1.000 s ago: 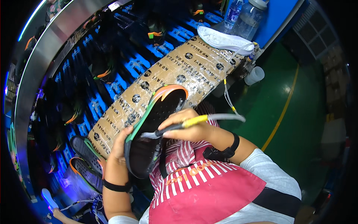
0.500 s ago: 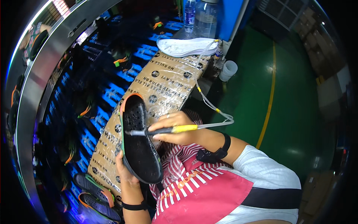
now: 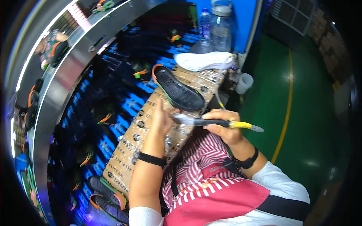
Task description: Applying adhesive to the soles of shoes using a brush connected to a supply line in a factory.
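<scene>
Plainly, black lettering (image 3: 120,168) marks cardboard (image 3: 128,153) beneath the left hand (image 3: 163,119).

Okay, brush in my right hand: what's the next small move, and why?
I'd probably ease the brush slightly toward your right hand. Its tip points at your left hand, very near the fingers, though whether they touch is unclear. The dark shoe sole sits just beyond, clear of the bristles.

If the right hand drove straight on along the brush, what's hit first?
Probably the left hand: the brush in the right hand points at it. Depth is unclear, so it might pass above or below.
</scene>
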A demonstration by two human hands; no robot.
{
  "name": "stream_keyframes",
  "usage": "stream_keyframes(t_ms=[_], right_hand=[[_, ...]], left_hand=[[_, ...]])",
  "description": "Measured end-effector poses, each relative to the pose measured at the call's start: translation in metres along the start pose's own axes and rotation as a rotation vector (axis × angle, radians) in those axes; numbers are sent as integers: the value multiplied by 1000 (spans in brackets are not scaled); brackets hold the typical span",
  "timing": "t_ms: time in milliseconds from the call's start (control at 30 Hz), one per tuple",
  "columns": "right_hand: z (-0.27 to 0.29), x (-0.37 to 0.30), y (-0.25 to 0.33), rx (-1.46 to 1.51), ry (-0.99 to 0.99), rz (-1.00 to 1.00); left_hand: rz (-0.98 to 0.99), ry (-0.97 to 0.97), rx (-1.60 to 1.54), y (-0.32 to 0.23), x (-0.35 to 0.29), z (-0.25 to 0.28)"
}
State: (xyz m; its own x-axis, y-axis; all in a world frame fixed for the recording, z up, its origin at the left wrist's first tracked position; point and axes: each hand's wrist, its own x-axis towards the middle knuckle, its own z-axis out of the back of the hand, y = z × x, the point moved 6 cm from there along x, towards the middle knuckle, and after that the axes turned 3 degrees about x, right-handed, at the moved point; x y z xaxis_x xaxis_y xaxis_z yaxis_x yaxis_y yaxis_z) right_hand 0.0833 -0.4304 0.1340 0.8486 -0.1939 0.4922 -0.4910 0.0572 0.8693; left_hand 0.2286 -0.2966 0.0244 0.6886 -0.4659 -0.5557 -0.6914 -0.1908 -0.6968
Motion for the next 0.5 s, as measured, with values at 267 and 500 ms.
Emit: stream_keyframes(t_ms=[267, 500], right_hand=[[-24, -9, -32, 368, -99, -205], [-39, -7, -62, 738, -191, -375]], left_hand=[[-158, -134, 200, 31, -60, 50], [-294, -210, 408, 72, -141, 68]])
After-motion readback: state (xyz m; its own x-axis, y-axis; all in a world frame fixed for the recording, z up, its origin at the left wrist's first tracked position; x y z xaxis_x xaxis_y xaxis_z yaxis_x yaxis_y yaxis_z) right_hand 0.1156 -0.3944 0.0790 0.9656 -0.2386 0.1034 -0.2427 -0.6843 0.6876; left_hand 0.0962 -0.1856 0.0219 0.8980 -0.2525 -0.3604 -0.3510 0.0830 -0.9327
